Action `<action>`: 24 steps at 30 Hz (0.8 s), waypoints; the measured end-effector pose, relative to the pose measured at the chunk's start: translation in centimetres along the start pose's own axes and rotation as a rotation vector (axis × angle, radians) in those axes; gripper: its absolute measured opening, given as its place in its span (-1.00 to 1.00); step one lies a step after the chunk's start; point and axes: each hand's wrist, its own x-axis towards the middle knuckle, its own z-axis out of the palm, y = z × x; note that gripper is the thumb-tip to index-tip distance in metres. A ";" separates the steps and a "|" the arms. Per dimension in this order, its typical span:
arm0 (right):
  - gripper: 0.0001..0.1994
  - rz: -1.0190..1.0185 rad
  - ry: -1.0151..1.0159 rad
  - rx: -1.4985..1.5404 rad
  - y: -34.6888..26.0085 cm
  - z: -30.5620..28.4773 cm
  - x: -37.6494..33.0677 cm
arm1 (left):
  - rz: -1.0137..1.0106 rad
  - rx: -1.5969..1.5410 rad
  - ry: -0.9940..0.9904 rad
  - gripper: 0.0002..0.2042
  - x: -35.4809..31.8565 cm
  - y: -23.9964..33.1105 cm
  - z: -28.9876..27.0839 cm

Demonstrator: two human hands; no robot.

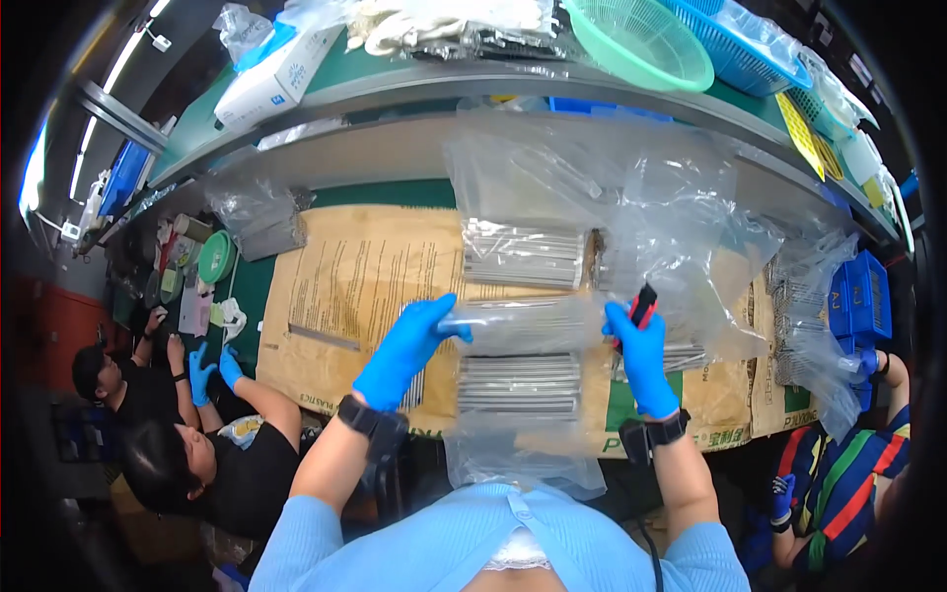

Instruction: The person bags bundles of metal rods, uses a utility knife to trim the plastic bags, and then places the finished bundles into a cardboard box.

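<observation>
My left hand (pixel 409 345), in a blue glove, pinches one end of a clear plastic film (pixel 528 326). The film spans the gap to my right hand (pixel 643 360), also gloved in blue. Those fingers are closed round a red and black cutter (pixel 641 311), which looks like a utility knife; whether they hold the film too, I cannot tell. Beneath and beyond the film lies a bundle of thin grey metal strips (pixel 523 259), partly in clear plastic. A second bundle (pixel 518 385) of similar strips lies nearer to me, with clear plastic (pixel 523 459) hanging over the table's front edge.
Brown paper sacking (pixel 345 257) covers the green table. Clear bags (pixel 681 217) lie beyond my right hand. Blue crates (pixel 860 296) stand at the right. Overhead, a shelf holds a green basket (pixel 641 44) and a white box (pixel 281 79). Co-workers sit left and right.
</observation>
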 end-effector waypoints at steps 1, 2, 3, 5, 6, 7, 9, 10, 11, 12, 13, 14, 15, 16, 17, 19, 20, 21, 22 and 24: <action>-0.80 -0.024 0.005 0.050 -0.4 0.5 2.1 | 0.056 -0.049 0.028 -0.72 1.7 0.9 0.8; -0.79 -0.047 0.010 0.100 -0.8 0.8 4.0 | 0.110 -0.100 0.056 -0.69 3.2 2.0 1.5; -0.78 -0.070 0.044 0.137 -1.7 1.4 4.9 | 0.120 -0.020 -0.023 -0.69 4.5 3.3 1.7; -0.78 -0.151 0.039 0.122 -4.7 2.3 7.8 | 0.255 0.092 -0.134 -0.67 8.3 6.6 1.8; -0.78 -0.191 0.014 0.068 -5.8 2.2 8.3 | 0.358 0.124 -0.176 -0.65 8.8 7.6 2.2; -0.78 -0.165 0.019 0.060 -5.8 1.9 8.8 | 0.331 0.116 -0.171 -0.65 7.8 7.3 2.5; -0.79 -0.263 0.028 0.197 -6.1 1.5 11.0 | 0.329 0.270 -0.143 -0.64 7.6 8.2 3.3; -0.79 -0.253 0.031 0.191 -5.9 0.8 10.8 | 0.325 0.345 -0.127 -0.62 7.6 8.1 3.4; -0.77 -0.272 -0.007 0.162 -5.9 0.1 9.7 | 0.304 0.338 -0.122 -0.62 6.8 7.4 3.1; -0.75 -0.291 -0.046 0.133 -5.9 -0.7 8.4 | 0.208 0.205 -0.115 -0.60 5.4 6.4 2.6; -0.71 -0.310 -0.084 0.105 -5.3 -1.6 7.1 | 0.113 0.073 -0.106 -0.56 3.9 5.3 1.8; -0.68 -0.221 -0.152 -0.003 -3.9 -3.3 5.8 | 0.064 0.101 -0.120 -0.56 2.1 4.3 0.1; -0.63 -0.129 -0.231 -0.105 -1.9 -5.3 4.0 | 0.016 0.131 -0.123 -0.55 -0.4 2.8 -2.5; -0.64 0.011 -0.399 -0.222 0.3 -7.2 2.2 | -0.087 0.293 -0.116 -0.55 -2.3 0.5 -5.5; -0.65 0.151 -0.566 -0.337 2.4 -8.7 0.2 | -0.188 0.455 -0.109 -0.56 -4.3 -2.2 -7.9; -0.58 0.357 -0.781 -0.559 7.9 -12.3 -4.2 | -0.409 0.544 -0.063 -0.54 -9.0 -6.8 -8.7; -0.59 0.460 -0.825 -0.572 11.1 -13.5 -6.5 | -0.594 0.621 -0.056 -0.53 -10.6 -9.1 -8.7; -0.59 0.560 -0.878 -0.582 12.6 -13.8 -8.6 | -0.781 0.695 -0.039 -0.52 -12.2 -11.1 -8.4; -0.59 0.560 -0.885 -0.580 13.6 -14.1 -10.3 | -0.841 0.588 -0.045 -0.51 -13.9 -13.0 -7.9; -0.62 0.765 -0.861 -0.373 14.1 -13.4 -12.5 | -0.896 0.479 -0.052 -0.50 -15.0 -15.4 -7.2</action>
